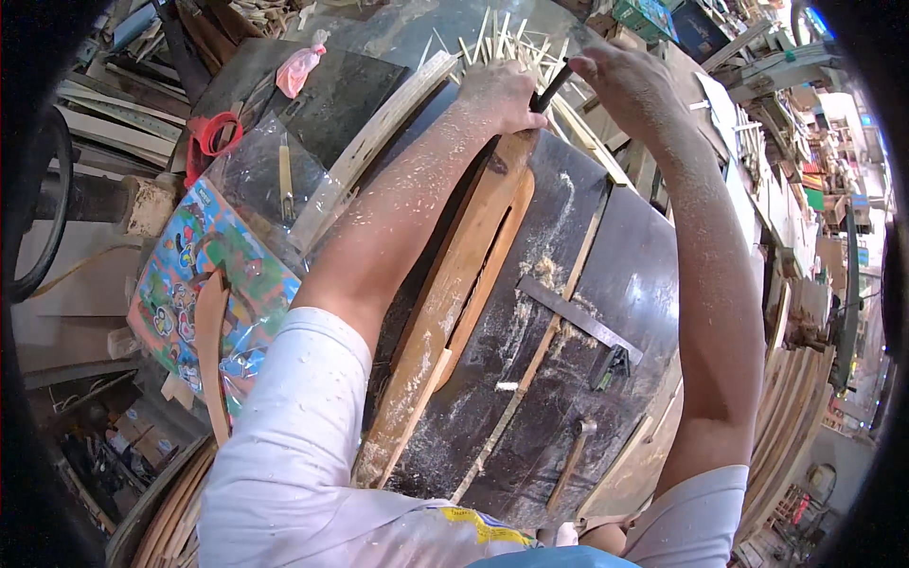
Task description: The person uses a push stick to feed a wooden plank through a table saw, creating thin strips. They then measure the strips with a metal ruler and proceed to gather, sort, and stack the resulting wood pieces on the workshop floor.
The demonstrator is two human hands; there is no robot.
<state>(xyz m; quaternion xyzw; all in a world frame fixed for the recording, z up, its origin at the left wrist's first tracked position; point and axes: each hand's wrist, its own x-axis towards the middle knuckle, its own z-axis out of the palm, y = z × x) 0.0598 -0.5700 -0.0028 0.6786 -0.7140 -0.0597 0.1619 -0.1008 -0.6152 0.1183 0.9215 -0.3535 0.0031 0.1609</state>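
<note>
My left hand (pixel 497 99) is closed at the far end of a long brown wooden piece (pixel 445 275), which lies lengthwise on the dark worktop (pixel 530 379). Between my hands runs a short dark bar (pixel 553 87). Its right end sits in the closed fingers of my right hand (pixel 625 80), and its left end goes in at my left hand's thumb. Whatever lies beneath the hands is hidden. Beside the long piece rests a lighter curved wooden part (pixel 497 256). Sawdust clings to both forearms.
Right of the wood lie a metal try square (pixel 582 317) and a small hammer (pixel 573 464). Thin wood strips (pixel 507 43) fan out beyond my hands. At left are a colourful printed sheet (pixel 241 256), a curved wooden piece (pixel 211 350), a red tape dispenser (pixel 213 137) and a pink plastic bag (pixel 303 66).
</note>
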